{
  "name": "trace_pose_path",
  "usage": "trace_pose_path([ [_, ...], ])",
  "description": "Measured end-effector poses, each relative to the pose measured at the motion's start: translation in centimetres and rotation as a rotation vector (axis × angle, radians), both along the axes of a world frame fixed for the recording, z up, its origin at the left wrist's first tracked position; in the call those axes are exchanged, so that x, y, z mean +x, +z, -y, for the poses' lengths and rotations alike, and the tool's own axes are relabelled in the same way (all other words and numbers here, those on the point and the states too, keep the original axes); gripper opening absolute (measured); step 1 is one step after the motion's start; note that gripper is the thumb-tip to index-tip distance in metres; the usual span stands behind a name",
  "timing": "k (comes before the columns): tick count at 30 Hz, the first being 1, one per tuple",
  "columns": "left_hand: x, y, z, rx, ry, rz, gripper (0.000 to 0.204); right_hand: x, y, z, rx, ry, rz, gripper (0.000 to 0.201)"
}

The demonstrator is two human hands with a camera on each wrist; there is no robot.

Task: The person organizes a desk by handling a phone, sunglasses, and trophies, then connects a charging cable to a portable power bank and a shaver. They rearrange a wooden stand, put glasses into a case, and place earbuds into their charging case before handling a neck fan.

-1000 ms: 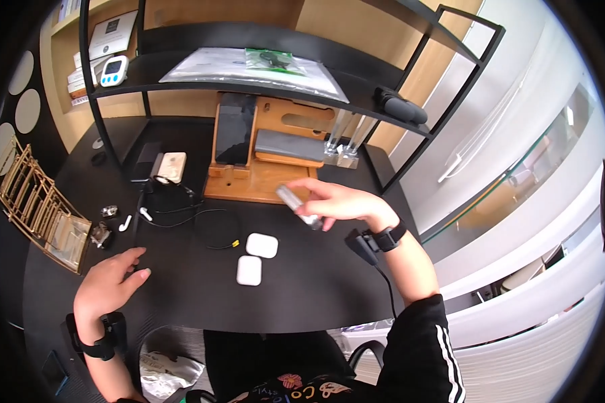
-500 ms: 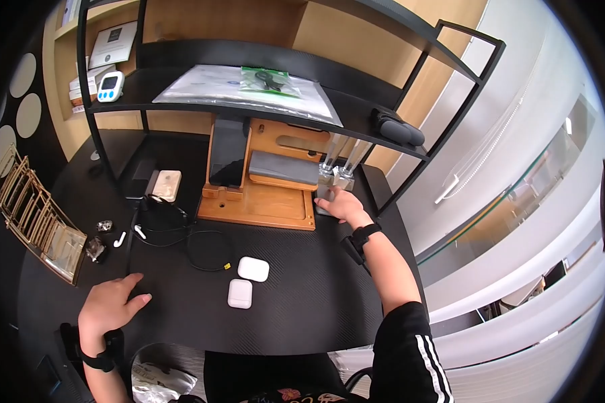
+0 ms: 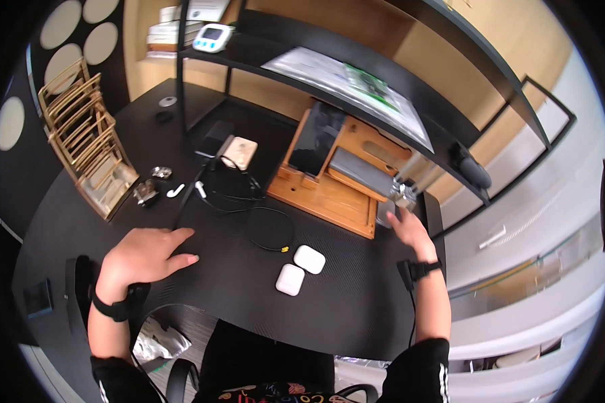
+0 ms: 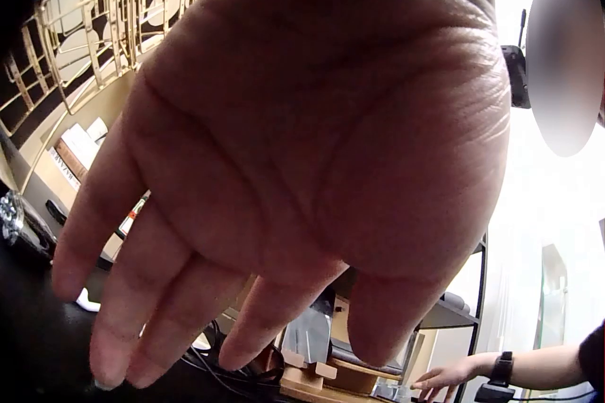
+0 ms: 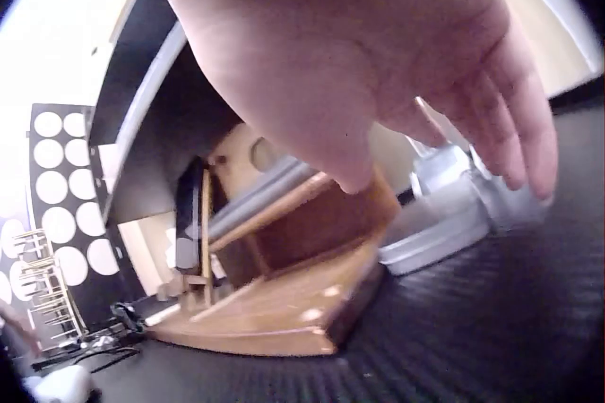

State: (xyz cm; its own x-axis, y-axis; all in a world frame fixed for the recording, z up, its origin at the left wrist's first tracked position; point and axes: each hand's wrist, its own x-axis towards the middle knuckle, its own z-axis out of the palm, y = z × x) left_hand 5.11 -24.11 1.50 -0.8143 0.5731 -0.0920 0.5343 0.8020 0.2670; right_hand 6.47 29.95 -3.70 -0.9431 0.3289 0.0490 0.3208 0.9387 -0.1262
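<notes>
1. The right hand (image 3: 410, 228) is near the right edge of the black desk (image 3: 356, 302), its fingers extended and slightly spread. They reach over a flat grey box (image 5: 435, 238); whether they touch it, I cannot tell.
2. The grey box lies flat on the desk toward its right edge, just beside the right end of the wooden stand (image 3: 323, 200). Clear glass pieces (image 3: 403, 192) stand just behind it.
3. The left hand (image 3: 144, 255) is over the desk's front left part, palm down and holding nothing, with its fingers loosely extended and the thumb apart from them.
4. Two small cases lie near the middle of the front edge: a rounded white case (image 3: 310, 259) and, just beside it and closer to that edge, a squarer white case (image 3: 290, 279).
5. A thin black cable (image 3: 292, 225) curves behind them, its yellow end (image 3: 285, 249) near the rounded white case.
6. A dark phone-like slab (image 3: 316, 141) leans upright on the left part of the wooden stand; a long grey pad (image 3: 361, 173) lies on its raised right part.
7. Near the left edge is a gold wire rack (image 3: 87, 144).
</notes>
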Motion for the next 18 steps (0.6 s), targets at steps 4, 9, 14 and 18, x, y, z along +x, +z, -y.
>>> trace_pose_path([
  [4,-0.3,-0.5,0.7,0.014,-0.037,-0.011,0.052,4.2,5.7,6.7,-0.028,0.090,0.260,0.060],
  [9,0.0,0.0,0.6,-0.010,-0.041,0.026,0.050,5.1,9.3,13.1,0.015,0.335,0.389,0.058],
  [14,0.6,0.9,1.1,0.016,-0.048,-0.050,0.049,4.3,7.7,14.2,0.067,0.416,0.332,0.058],
  [18,0.8,1.5,1.3,0.022,-0.006,-0.059,0.048,4.1,7.5,16.6,0.023,0.497,0.402,0.061],
])
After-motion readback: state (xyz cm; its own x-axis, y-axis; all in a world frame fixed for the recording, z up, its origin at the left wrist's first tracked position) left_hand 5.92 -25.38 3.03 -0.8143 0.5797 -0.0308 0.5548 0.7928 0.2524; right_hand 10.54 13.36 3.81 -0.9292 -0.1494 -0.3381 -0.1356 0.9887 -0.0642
